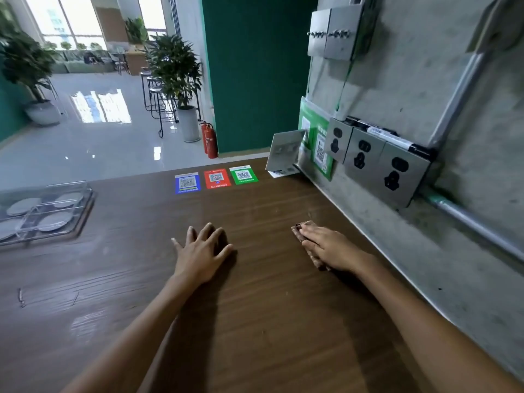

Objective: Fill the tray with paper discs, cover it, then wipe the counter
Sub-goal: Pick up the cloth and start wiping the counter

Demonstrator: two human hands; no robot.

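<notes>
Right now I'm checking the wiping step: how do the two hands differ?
The left hand lies bare on the brown wooden counter with fingers spread; the right hand presses a small brown cloth with fingers together. The left sits mid-counter, the right nearer the grey wall. Both lie flat, palms down.

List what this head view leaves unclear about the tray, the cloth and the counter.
- Tray: cut off by the left edge; disc count unknown.
- Cloth: mostly hidden under the right hand.
- Counter: glare and blur hide which parts are wiped.
- Left hand: flat; nothing visible beneath.
</notes>
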